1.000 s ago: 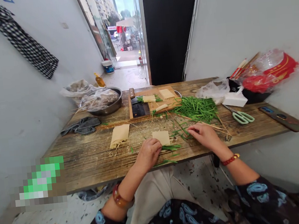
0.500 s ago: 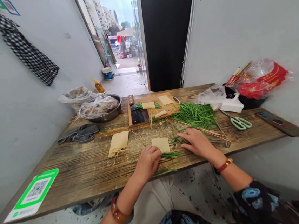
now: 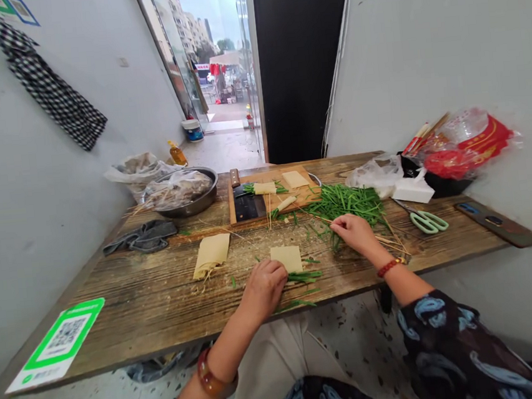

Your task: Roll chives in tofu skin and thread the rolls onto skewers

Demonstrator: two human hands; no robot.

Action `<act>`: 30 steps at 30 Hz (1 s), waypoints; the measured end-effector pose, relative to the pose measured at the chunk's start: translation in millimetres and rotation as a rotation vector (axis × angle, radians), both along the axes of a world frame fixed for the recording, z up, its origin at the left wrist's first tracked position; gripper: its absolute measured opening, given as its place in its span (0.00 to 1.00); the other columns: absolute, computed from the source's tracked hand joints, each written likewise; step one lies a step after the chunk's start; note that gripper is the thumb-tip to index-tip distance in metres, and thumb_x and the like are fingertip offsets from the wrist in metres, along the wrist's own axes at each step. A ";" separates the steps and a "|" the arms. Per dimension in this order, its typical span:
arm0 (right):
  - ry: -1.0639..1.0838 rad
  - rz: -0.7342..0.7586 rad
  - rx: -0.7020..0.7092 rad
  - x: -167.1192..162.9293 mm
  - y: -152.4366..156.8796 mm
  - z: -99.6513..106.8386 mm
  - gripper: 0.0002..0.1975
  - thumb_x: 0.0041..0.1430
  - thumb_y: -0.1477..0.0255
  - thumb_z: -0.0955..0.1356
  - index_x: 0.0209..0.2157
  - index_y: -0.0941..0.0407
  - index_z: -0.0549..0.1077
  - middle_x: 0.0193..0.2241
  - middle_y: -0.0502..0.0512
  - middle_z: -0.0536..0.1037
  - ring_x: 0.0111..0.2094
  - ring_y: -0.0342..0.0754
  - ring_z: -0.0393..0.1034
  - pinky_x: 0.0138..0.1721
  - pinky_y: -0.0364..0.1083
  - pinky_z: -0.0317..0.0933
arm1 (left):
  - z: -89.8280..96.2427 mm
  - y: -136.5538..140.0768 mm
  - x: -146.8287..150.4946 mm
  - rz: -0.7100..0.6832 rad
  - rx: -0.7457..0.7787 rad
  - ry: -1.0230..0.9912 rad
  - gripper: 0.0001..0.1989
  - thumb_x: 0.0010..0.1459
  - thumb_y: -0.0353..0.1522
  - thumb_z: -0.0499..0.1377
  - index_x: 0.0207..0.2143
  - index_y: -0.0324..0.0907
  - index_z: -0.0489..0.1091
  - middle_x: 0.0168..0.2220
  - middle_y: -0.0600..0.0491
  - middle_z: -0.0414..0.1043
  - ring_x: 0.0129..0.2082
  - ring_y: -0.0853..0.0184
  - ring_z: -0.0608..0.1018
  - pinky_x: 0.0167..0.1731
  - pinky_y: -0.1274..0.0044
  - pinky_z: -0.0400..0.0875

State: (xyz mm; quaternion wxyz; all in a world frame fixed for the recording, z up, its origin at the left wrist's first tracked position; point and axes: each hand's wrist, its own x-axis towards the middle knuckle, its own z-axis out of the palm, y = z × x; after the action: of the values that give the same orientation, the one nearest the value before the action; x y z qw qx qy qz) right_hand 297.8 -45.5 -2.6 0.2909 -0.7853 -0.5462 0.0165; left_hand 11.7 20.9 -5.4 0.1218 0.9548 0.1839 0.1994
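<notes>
Two rolls already sit finished on the cutting board (image 3: 289,200), so we're partway in by our guess. Our left hand (image 3: 263,285) lies curled over the near-left corner of a flat tofu-skin square (image 3: 287,258), fingers together, pinning it beside a small bunch of chives (image 3: 304,277). Our right hand (image 3: 354,232) is into the edge of the big chive pile (image 3: 347,200), fingers bunched; can't tell if it's actually pinching any. Another sheet (image 3: 212,254) waits to the left, unfilled, and one more lies on the board. Bamboo skewers (image 3: 389,239) lie loose nearby, so plenty left.
</notes>
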 end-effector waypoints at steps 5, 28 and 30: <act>0.025 -0.023 -0.014 6.5 11.0 -5.0 0.10 0.55 0.69 0.66 0.27 0.56 0.78 0.27 0.54 0.75 0.30 0.46 0.68 0.32 0.43 0.55 | -2.2 0.3 -0.8 -0.004 -0.003 -0.002 0.13 0.64 0.30 0.47 0.28 0.40 0.66 0.33 0.50 0.70 0.36 0.65 0.70 0.37 0.73 0.62; -0.220 -0.037 -0.067 56.5 42.4 1.6 0.06 0.51 0.72 0.70 0.33 0.57 0.79 0.32 0.59 0.77 0.38 0.51 0.69 0.41 0.46 0.57 | 0.0 -0.4 -1.8 0.005 0.016 -0.017 0.13 0.64 0.28 0.47 0.28 0.40 0.65 0.32 0.50 0.70 0.34 0.66 0.70 0.36 0.74 0.63; -0.255 -0.029 -0.090 52.6 43.0 -3.0 0.04 0.51 0.73 0.71 0.30 0.57 0.79 0.32 0.60 0.76 0.38 0.51 0.68 0.42 0.46 0.56 | 0.6 -0.2 -1.8 0.004 0.020 -0.019 0.13 0.64 0.29 0.47 0.28 0.40 0.65 0.32 0.50 0.70 0.34 0.66 0.70 0.36 0.74 0.63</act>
State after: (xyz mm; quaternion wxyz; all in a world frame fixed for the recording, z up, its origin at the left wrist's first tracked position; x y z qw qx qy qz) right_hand 350.4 -2.5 -5.6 0.1835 -0.8012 -0.5660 -0.0633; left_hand 9.9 20.8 -4.8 0.1138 0.9536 0.1825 0.2105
